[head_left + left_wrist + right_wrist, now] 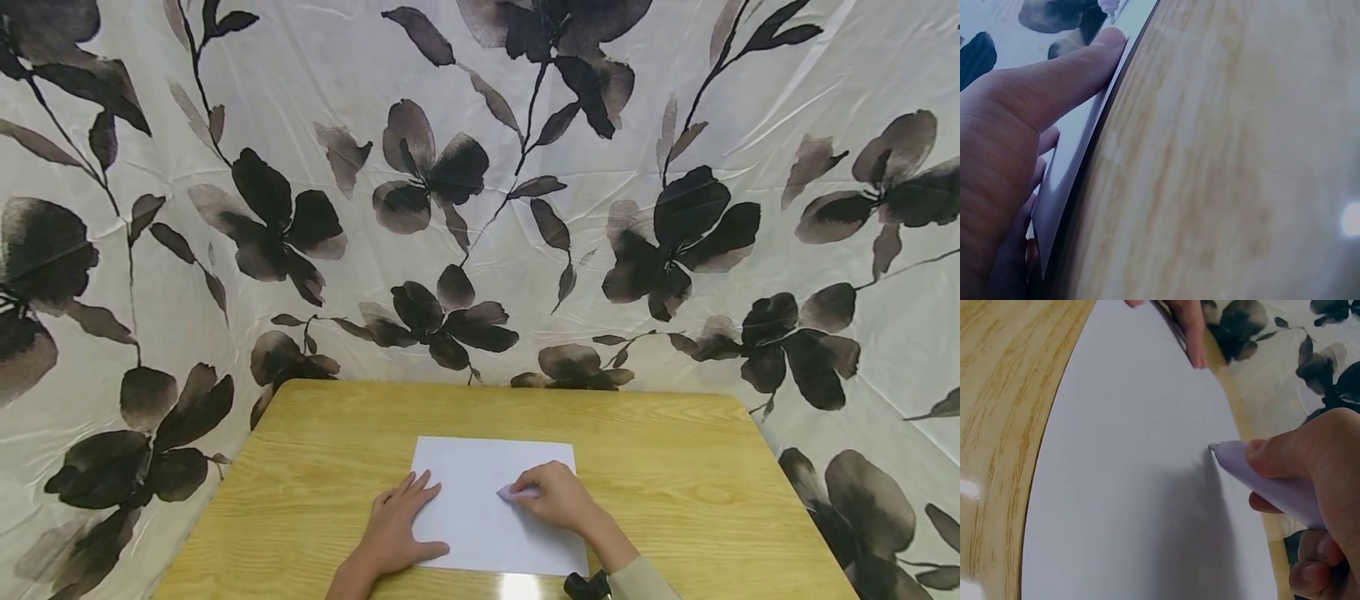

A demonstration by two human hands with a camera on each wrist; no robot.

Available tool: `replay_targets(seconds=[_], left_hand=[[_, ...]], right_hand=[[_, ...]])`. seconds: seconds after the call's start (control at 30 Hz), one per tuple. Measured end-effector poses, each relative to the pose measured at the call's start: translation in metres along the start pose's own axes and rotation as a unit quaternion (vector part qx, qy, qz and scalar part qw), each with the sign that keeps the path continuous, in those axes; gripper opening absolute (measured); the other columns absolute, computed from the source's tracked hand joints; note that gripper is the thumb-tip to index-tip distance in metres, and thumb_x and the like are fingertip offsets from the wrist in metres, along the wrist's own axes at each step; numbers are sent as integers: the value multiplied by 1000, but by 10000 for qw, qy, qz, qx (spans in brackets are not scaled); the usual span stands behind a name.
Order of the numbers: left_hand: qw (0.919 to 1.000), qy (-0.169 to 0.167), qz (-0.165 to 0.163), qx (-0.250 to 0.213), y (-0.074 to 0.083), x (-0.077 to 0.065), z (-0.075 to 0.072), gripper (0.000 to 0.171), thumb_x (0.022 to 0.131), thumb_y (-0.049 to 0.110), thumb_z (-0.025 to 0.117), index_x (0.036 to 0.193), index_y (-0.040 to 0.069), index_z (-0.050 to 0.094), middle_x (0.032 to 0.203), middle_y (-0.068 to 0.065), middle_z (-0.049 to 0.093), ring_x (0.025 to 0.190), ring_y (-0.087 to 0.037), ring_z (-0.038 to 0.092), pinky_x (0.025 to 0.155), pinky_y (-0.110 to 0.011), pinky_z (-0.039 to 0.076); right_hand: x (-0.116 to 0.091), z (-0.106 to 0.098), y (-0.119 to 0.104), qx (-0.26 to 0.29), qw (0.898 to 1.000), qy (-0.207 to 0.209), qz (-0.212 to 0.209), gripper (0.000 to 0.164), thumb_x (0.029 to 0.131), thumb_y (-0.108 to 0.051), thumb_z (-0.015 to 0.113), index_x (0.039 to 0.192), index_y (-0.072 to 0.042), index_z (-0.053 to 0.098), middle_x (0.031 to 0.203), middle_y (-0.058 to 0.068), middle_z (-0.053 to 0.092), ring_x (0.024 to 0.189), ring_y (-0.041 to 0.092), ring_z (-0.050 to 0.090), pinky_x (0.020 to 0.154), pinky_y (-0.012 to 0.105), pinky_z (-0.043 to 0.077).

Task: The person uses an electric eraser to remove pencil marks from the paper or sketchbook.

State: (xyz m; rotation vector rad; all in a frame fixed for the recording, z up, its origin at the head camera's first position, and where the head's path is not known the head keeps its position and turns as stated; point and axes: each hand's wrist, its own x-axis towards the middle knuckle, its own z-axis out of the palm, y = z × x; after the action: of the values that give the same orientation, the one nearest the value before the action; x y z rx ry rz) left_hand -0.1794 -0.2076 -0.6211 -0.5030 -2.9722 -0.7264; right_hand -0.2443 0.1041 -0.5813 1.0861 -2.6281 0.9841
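A blank white sheet of paper [468, 500] lies on the wooden table [675, 467]. My left hand [397, 527] rests flat with fingers spread on the sheet's left edge; the left wrist view shows its thumb [1079, 75] on the paper's near edge. In my right hand [558, 497] I pinch a thick lavender pen-shaped tool [1272, 487] with a small metallic point. That tip hovers over or touches the right half of the sheet; I cannot tell which. Its shadow falls on the paper in the right wrist view. No mark shows on the sheet.
A floral-print cloth [555, 233] hangs behind and beside the table. A black device [587, 586] sits at the right wrist, by a beige sleeve [641, 579]. Light glares off the table [519, 586] near its front.
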Motion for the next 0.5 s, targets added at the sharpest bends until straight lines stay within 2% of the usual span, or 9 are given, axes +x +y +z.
replay_targets(seconds=[0.23,0.5], left_hand=[[9999,-73,-111,-52,-1,-3,4,96,67,78,65,143,21,51,154,-3,36,142,-31,25,102,-62,21],[9999,-46,-70,-67,1,-4,4,95,68,76,67,142,19,51,153,-5,36,142,-32,26,101,-63,21]], right_hand=[[-3,2,0,40,10000,-88,-2,8,78,-10,79,84,-15,78,85,-6,73,80,7,67,70,25,53],[-4,5,-1,28,10000,-47,-38,11,77,-7,78,83,-16,78,83,-9,72,79,6,67,71,25,53]])
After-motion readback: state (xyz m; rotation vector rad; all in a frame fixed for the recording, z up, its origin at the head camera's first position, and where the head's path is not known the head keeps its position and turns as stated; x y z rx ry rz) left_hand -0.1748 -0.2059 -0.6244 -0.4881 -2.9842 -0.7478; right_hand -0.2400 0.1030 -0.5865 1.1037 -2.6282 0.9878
